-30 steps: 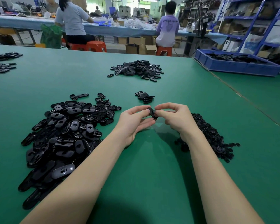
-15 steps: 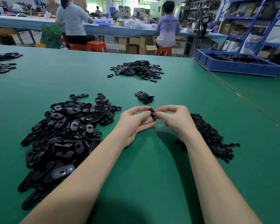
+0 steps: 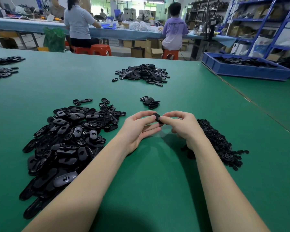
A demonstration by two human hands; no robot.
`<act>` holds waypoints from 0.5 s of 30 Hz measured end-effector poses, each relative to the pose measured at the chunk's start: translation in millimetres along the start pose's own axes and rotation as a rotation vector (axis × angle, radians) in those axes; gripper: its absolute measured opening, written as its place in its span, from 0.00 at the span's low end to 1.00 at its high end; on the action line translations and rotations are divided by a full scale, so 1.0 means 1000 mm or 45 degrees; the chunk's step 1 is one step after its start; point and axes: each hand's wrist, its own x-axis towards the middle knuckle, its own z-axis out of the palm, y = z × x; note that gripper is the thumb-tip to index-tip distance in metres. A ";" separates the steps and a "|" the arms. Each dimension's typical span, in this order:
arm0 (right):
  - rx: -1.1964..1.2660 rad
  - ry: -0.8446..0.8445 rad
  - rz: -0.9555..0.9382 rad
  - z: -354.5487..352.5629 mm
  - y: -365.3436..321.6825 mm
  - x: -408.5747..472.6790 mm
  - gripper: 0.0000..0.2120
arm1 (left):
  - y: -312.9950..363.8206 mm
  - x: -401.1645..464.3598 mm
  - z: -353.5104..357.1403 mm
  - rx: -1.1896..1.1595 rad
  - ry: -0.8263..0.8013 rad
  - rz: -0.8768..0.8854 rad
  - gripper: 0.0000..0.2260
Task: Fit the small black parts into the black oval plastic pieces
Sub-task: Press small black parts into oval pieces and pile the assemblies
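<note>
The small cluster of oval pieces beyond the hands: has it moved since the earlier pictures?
No. The small cluster lies where it did, between the far pile and the hands.

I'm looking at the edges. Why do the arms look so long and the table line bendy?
Head view: the wide-angle lens stretches the forearms at the bottom and bows the table seam; hands' shadows fall soft, and the far workers look slightly blurry.

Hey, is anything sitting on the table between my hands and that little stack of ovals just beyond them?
Nothing visible. The left hand and right hand pinch one black piece together above the green table. Only bare green surface lies between them and the small stack beyond.
</note>
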 end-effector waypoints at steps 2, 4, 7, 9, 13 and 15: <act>0.046 -0.021 0.004 0.000 0.000 -0.001 0.05 | 0.000 0.000 -0.001 -0.009 -0.003 -0.005 0.08; 0.085 -0.033 0.003 0.000 0.000 -0.003 0.04 | 0.000 0.001 -0.001 0.005 0.009 -0.001 0.07; 0.136 -0.053 -0.001 0.001 0.000 -0.004 0.05 | 0.000 0.002 -0.001 0.007 0.022 -0.001 0.06; 0.153 -0.074 -0.006 0.001 0.000 -0.003 0.06 | 0.001 0.002 -0.001 -0.012 0.022 -0.008 0.06; 0.149 -0.121 -0.016 0.001 0.002 -0.003 0.06 | -0.001 0.003 -0.001 0.013 0.032 0.007 0.06; 0.158 -0.136 -0.023 0.001 0.003 -0.003 0.06 | -0.001 0.002 -0.001 0.026 0.035 0.014 0.06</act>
